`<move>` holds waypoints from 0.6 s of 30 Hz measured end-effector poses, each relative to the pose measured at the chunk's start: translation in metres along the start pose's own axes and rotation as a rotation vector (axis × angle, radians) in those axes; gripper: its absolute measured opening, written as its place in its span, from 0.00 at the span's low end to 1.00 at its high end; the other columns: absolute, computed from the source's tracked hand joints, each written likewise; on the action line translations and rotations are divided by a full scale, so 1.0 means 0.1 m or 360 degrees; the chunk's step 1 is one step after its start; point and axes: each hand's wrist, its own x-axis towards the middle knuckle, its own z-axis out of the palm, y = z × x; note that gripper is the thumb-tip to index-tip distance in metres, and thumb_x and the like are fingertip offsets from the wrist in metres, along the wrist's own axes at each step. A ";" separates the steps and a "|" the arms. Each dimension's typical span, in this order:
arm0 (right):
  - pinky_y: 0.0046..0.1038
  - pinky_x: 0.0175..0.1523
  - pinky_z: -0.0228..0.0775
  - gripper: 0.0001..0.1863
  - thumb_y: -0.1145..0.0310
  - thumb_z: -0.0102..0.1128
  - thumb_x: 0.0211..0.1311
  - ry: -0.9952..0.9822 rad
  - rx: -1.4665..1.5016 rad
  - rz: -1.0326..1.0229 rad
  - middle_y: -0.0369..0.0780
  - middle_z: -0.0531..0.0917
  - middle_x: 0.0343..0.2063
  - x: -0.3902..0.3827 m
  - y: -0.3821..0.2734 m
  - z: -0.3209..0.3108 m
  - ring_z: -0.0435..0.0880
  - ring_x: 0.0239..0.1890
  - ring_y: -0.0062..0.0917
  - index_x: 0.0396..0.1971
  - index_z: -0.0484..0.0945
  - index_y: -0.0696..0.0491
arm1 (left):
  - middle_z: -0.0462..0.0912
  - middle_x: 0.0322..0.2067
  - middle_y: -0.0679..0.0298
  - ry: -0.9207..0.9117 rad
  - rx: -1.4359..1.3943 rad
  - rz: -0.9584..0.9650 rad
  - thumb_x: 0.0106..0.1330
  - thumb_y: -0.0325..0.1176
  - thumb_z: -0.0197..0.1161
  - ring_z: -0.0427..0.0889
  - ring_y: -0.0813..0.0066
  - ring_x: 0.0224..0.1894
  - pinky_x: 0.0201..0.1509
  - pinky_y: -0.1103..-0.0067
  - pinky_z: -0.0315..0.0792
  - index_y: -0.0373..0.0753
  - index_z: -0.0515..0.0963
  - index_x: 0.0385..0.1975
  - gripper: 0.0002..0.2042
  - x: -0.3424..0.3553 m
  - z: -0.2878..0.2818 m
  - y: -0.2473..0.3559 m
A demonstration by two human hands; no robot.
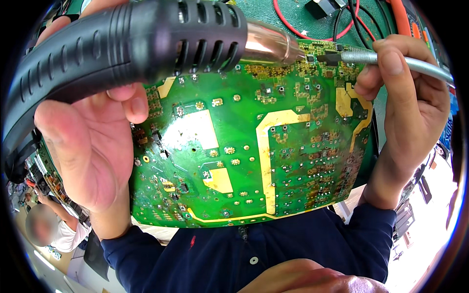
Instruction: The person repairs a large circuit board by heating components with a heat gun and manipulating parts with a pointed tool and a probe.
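Observation:
A large green circuit board (234, 132) fills the middle, dense with small components and gold copper areas. My left hand (88, 146), palm showing, has its fingers curled round a black hot air gun (146, 44). The gun's metal nozzle (271, 44) points at small chips near the board's upper right edge. My right hand (405, 97) pinches a slim silver tool (364, 57) with a flat dark tip, which rests at those chips just beside the nozzle. Whether the tip touches a chip I cannot tell.
A green mat (293, 12) lies behind the board, with red and black wires (354, 24), a small black block (320, 7) and an orange-handled item (401, 14). At the lower left a person in a white shirt (68, 237) is seen. Shelving with clutter (39, 171) stands at the left.

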 end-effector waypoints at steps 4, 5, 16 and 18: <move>0.15 0.29 0.66 0.08 0.71 0.58 0.58 -0.0044 -0.0126 -0.0140 0.38 0.78 0.18 0.00 0.01 -0.03 0.76 0.20 0.18 0.32 0.77 0.61 | 0.48 0.64 0.41 -0.0025 -0.0013 0.0012 0.67 0.49 0.50 0.69 0.70 0.56 0.39 0.88 0.67 0.36 0.54 0.63 0.30 0.01 -0.01 0.00; 0.15 0.30 0.67 0.08 0.71 0.59 0.58 -0.0041 -0.0213 -0.0219 0.38 0.78 0.18 0.00 0.01 -0.04 0.76 0.21 0.18 0.32 0.78 0.61 | 0.48 0.64 0.41 -0.0047 -0.0004 0.0013 0.67 0.49 0.50 0.69 0.70 0.56 0.39 0.88 0.67 0.36 0.54 0.63 0.30 0.01 -0.03 0.00; 0.17 0.34 0.70 0.07 0.78 0.63 0.51 -0.0128 -0.0194 -0.0377 0.41 0.79 0.24 -0.03 -0.02 -0.07 0.78 0.24 0.20 0.31 0.77 0.61 | 0.48 0.64 0.41 -0.0164 -0.0061 0.0027 0.67 0.48 0.49 0.73 0.79 0.46 0.39 0.88 0.66 0.35 0.54 0.62 0.30 0.03 -0.07 -0.01; 0.18 0.33 0.69 0.07 0.79 0.63 0.50 -0.0136 -0.0205 -0.0371 0.41 0.79 0.24 -0.04 -0.03 -0.06 0.78 0.24 0.21 0.31 0.77 0.61 | 0.48 0.64 0.42 -0.0151 -0.0081 0.0033 0.67 0.48 0.49 0.74 0.81 0.44 0.39 0.88 0.66 0.36 0.54 0.62 0.30 0.02 -0.06 -0.01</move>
